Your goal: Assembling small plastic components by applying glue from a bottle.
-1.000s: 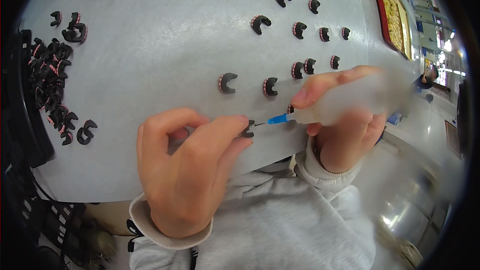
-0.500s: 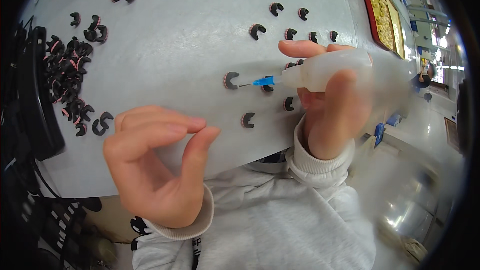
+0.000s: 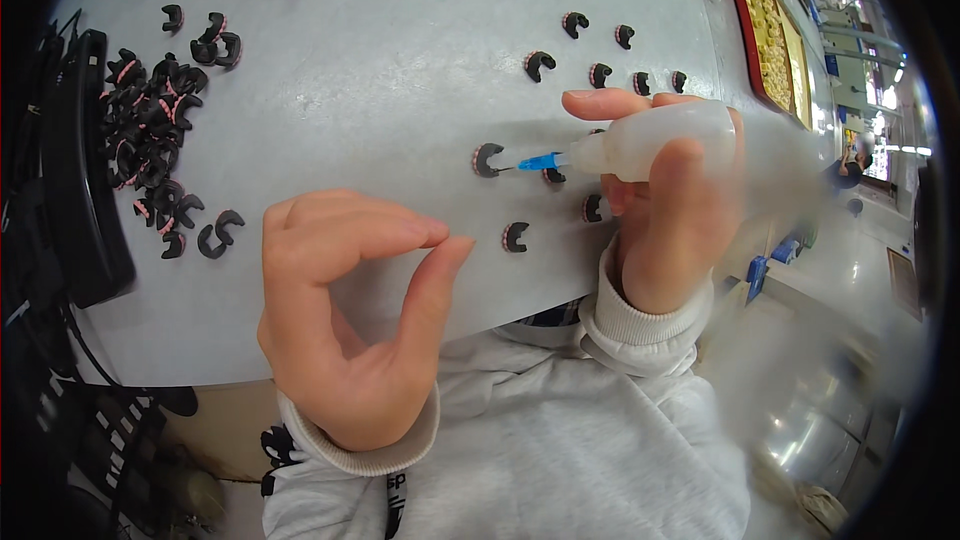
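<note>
My right hand [image 3: 680, 205] is wrapped round a translucent white squeeze bottle [image 3: 660, 135] with a blue needle tip [image 3: 541, 161]. The fine needle points left, its end close to a black horseshoe-shaped piece [image 3: 486, 160] with a pink beaded edge. Below and left of that piece, my left hand [image 3: 350, 300] hovers over the table with thumb and forefinger brought together in a pinch. Whatever they hold, if anything, is too small to see. Another black piece [image 3: 515, 237] lies right of the left fingertips. Part of a similar piece [image 3: 553, 176] shows under the bottle tip.
A heap of black pieces [image 3: 150, 130] lies at the left, beside a long black device [image 3: 85, 170]. Several more pieces are spaced out beyond my right hand, including one [image 3: 540, 66]. At the far right stands a red-rimmed tray [image 3: 745, 30] of pale yellowish items.
The table and its pieces appear shifted slightly right in view. My left hand has moved right, still pinched. The bottle's needle remains close to the same black piece.
</note>
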Demonstrator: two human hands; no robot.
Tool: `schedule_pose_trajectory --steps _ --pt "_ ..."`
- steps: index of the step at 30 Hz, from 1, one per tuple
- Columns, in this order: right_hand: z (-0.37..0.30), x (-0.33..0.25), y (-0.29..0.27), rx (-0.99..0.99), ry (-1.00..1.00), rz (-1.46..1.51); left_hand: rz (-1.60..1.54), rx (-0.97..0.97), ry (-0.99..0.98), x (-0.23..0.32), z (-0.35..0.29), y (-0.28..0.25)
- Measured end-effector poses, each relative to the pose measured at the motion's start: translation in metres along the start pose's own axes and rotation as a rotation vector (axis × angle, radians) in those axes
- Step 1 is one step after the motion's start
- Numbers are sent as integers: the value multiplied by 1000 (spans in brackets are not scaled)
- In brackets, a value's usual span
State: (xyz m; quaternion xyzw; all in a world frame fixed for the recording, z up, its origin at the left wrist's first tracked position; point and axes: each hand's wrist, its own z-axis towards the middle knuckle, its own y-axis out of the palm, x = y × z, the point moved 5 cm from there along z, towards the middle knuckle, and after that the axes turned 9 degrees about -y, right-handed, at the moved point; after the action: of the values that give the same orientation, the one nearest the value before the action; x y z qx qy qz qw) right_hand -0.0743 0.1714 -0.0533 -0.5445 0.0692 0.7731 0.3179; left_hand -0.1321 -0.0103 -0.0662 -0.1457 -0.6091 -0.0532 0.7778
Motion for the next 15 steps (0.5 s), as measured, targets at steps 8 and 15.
schedule_pose_trajectory --steps 8,15 --pt "2 2 -4 54 -29 -2 48 -99 17 4 1 2" --pt "3 0 -1 35 -27 -22 62 -105 5 4 0 3"
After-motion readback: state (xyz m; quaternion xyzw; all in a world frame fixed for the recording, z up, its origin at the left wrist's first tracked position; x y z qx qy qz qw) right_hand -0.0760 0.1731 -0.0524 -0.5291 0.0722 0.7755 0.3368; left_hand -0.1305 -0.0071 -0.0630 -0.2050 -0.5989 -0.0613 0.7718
